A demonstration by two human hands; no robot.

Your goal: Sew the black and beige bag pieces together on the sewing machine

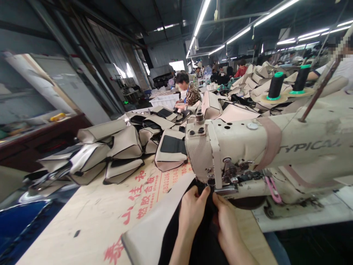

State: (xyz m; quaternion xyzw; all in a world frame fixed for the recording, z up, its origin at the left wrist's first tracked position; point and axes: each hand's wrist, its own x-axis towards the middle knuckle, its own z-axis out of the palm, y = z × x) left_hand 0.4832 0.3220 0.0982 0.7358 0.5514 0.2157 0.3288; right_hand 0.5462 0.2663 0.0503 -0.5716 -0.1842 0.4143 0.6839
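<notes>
My left hand (192,208) pinches the upper edge of a black fabric piece (204,239) right by the needle area of the sewing machine (234,147). My right hand (226,217) grips the right side of the same fabric, its fingers partly hidden behind the cloth. A beige bag panel (154,224) is spread along the left of the black fabric, reaching up under the machine head. The needle and presser foot are mostly hidden by my fingertips and the machine.
Beige bag pieces (125,141) are heaped on the far side of the plywood table (91,217). Two black thread spools (275,86) stand behind the machine. Pink thread snips (273,189) lie against the machine bed. A co-worker (191,94) sits beyond the heap. A blue bin (22,228) is at left.
</notes>
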